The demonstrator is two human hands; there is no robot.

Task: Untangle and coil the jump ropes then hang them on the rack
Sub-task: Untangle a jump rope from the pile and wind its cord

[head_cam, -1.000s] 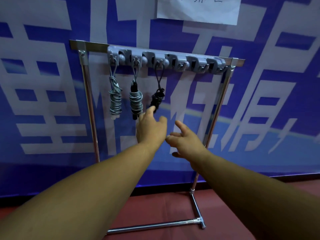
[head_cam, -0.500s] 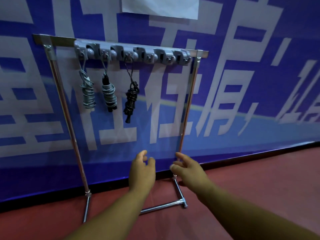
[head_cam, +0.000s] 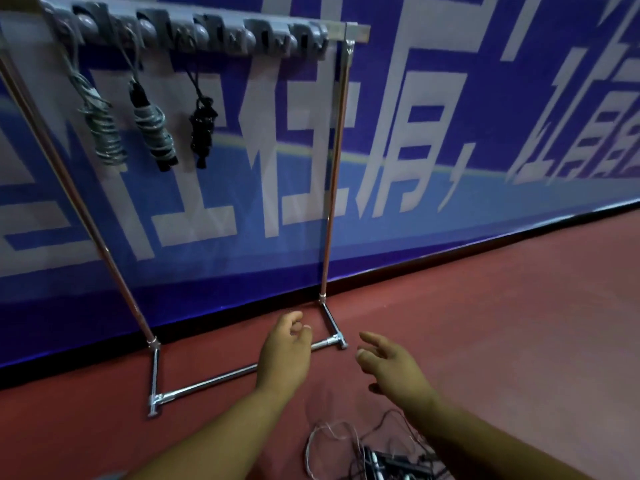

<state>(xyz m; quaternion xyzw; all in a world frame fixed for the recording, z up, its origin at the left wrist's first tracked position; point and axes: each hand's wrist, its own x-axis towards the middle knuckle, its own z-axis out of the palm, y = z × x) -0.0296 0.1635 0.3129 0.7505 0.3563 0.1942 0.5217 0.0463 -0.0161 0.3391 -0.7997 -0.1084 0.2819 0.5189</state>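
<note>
Three ropes look finished. A grey coil [head_cam: 104, 136], a second coil [head_cam: 154, 133] wound in grey over black handles, and a black coil [head_cam: 202, 133] hang side by side from the left end of the hook bar [head_cam: 194, 32], which runs across the top of the rack [head_cam: 333, 168]. Each hangs by a short loop, wound tight and apart from its neighbours. The free hooks [head_cam: 277, 36] to the right of the black coil carry nothing, so there is room for more.

The rest lies on the floor [head_cam: 502, 306] at the bottom edge of the view. It is a tangle [head_cam: 363, 455] of thin cords, some pale and some dark, with black handles among them, all loose and crossing one another. I cannot tell how many ropes it holds, because the frame edge and the right forearm hide part of it.

The left hand [head_cam: 285, 355] hangs in front of the rack's foot bar with its fingers loosely curled and its grip empty. The right hand [head_cam: 391, 365] is near it, fingers spread and relaxed, its grip wide and also empty. Both are above the tangle and touch none of it.

I judge the task well begun but not finished. The tangle has yet to be picked up, pulled apart rope by rope, wound and hung on the free hooks.
</note>
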